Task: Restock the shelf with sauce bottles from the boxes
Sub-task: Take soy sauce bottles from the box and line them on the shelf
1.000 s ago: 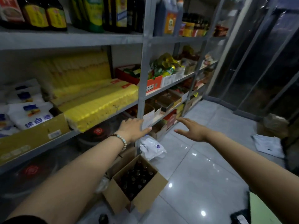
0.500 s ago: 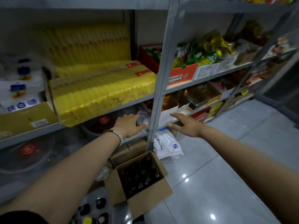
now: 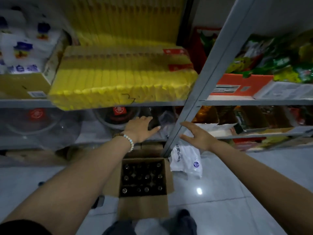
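Grey metal shelving (image 3: pixel 118 103) stands on a pale tiled floor (image 3: pixel 237 184). At the foot of its upright (image 3: pixel 203 82), an open cardboard box (image 3: pixel 144 207) holds dark sauce bottles (image 3: pixel 142 177). The left hand (image 3: pixel 139 128) reaches onto the lower shelf (image 3: pixel 93 134), fingers extended; the right hand (image 3: pixel 199 135) hovers with fingers spread beside the upright, above a white plastic bag (image 3: pixel 186 163).

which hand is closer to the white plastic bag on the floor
Right. The right hand is just above the white bag, right of the shelf post; the left hand is farther off, left of the post.

bottles (image 3: pixel 143 177) in box (image 3: pixel 144 209), below shelf (image 3: pixel 105 103)
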A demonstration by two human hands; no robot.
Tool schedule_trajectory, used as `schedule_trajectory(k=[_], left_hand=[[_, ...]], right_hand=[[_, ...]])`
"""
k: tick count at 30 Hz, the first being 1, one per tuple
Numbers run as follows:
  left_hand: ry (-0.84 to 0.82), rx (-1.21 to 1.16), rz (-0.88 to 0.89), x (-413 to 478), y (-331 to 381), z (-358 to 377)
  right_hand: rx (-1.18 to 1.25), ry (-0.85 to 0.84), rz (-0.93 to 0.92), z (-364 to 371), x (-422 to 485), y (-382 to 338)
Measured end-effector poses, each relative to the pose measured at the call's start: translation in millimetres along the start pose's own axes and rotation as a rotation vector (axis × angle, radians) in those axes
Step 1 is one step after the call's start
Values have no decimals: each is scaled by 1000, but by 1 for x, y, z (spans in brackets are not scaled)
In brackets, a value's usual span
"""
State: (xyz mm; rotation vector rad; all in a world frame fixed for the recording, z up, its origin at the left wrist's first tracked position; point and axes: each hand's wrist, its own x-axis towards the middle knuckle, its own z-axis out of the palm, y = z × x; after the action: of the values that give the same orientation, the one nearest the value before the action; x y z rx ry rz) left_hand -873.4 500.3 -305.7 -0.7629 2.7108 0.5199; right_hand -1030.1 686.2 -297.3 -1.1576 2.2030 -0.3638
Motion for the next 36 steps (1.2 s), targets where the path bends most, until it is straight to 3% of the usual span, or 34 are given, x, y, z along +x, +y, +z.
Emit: schedule_trajectory(k=[5,10,17,21,26,32,36], left_hand=[[15,-175,-209,-5,8,79],[-60,-278,-328,4,4,167],[-13,-440,-451,56,-44,312],[-57,-546,-428,106,-78,407],[0,-874,-475,162,-108,506],[-7,-903,-406,205,-121,570],[42,-1000,-417,217,-124,595]], right_hand=[[-9,-238,-79,42,37,51],[165,-359,-14,118,71,104],[304,-276,83,263,130,187],[410,-189,187,345,173,229],[537,-106,179,424,226,269],[669,-160,288,475,257,278],[765,-47,383,499,266,281]])
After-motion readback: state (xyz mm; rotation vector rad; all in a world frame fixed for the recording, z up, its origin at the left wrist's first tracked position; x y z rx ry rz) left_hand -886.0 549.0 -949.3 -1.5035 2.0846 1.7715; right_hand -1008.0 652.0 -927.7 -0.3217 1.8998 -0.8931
